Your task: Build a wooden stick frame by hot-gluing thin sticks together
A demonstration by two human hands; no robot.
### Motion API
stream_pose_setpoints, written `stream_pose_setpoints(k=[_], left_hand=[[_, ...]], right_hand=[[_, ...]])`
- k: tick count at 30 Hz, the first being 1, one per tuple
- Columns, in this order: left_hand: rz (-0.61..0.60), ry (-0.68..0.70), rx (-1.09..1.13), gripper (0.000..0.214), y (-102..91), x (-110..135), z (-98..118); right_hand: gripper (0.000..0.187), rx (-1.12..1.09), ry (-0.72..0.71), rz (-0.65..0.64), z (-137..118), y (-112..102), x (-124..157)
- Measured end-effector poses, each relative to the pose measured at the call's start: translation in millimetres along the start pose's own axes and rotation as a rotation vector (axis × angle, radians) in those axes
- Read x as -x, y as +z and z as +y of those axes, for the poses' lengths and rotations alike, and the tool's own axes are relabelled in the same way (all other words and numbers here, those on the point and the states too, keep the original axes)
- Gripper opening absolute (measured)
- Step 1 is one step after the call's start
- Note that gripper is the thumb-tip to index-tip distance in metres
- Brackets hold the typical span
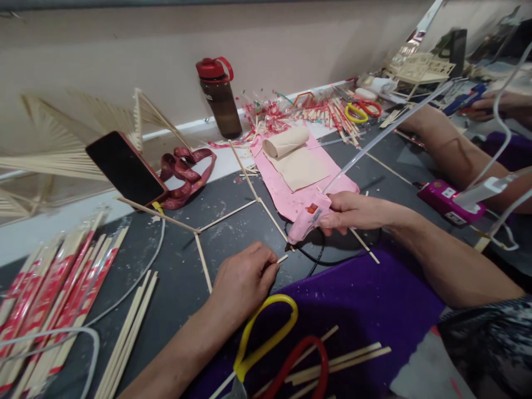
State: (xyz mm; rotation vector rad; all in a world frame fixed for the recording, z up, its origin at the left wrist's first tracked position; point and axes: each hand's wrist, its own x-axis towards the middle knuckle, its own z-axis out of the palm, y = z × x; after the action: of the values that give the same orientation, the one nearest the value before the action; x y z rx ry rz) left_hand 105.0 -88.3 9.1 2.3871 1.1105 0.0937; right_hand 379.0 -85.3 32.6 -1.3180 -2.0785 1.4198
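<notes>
My right hand point(349, 210) is wrapped round a pink hot glue gun point(307, 221). A long clear glue stick point(374, 141) runs out of its back, up to the right. The dark nozzle points down at the end of a thin wooden stick in a branching frame of joined sticks point(228, 215) on the grey table. My left hand point(247, 274) rests just left of the nozzle, closed on a short wooden stick point(283, 259) whose tip pokes out past the fingers. Yellow-and-red-handled scissors point(266, 332) lie below, over loose sticks point(353, 360) and a purple cloth point(399, 293).
Wrapped chopsticks point(50, 305), a propped phone point(124, 169) and a red lanyard point(187, 174) are at left. A bottle point(220, 105) stands by the wall. A cardboard roll point(286, 143) lies on a pink sheet point(349, 185). At right are a magenta power adapter point(449, 202) and another person's arm point(453, 147).
</notes>
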Motion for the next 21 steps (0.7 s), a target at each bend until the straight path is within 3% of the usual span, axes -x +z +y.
stream_pose_setpoints(k=[21], left_hand=[[-0.012,0.005,-0.030,0.017,0.6,-0.1,1.1]], right_hand=[[0.037,0.065,0.034,0.016,1.6,3.3,-1.1]])
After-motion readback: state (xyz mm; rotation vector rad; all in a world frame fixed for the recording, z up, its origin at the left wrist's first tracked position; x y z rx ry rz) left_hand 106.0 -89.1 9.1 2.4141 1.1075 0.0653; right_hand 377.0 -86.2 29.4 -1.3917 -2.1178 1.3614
